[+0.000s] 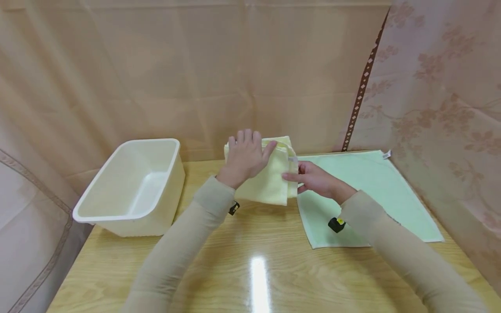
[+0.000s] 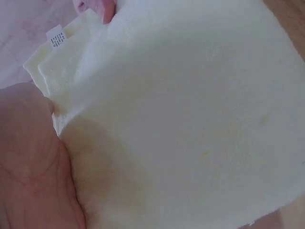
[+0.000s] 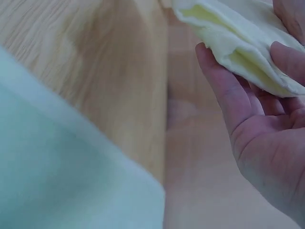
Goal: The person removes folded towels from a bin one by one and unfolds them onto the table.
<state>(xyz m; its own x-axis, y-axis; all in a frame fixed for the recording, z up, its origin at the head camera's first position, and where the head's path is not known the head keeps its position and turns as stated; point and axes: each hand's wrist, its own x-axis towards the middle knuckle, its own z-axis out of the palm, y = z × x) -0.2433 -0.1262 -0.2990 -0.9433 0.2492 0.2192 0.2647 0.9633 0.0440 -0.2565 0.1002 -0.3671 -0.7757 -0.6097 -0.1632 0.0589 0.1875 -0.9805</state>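
A folded pale yellow towel (image 1: 266, 184) is held up above the table. My left hand (image 1: 245, 157) holds it at the upper edge, back of the hand facing up and thumb spread across the front; its fingertips' contact is hidden. The right hand (image 1: 313, 177) pinches the towel's right side, thumb in front and fingers behind. In the right wrist view, the folded layers of the towel (image 3: 238, 43) lie between that thumb and the fingers. A white label (image 2: 56, 37) shows at one corner in the left wrist view.
A mint green towel (image 1: 360, 182) lies flat on the table's right side, its tag (image 1: 387, 154) at the far corner. To the left stands a cream plastic basin (image 1: 172, 195). The wooden table (image 1: 235, 261) ends at curtains (image 1: 188, 78) behind and beside it.
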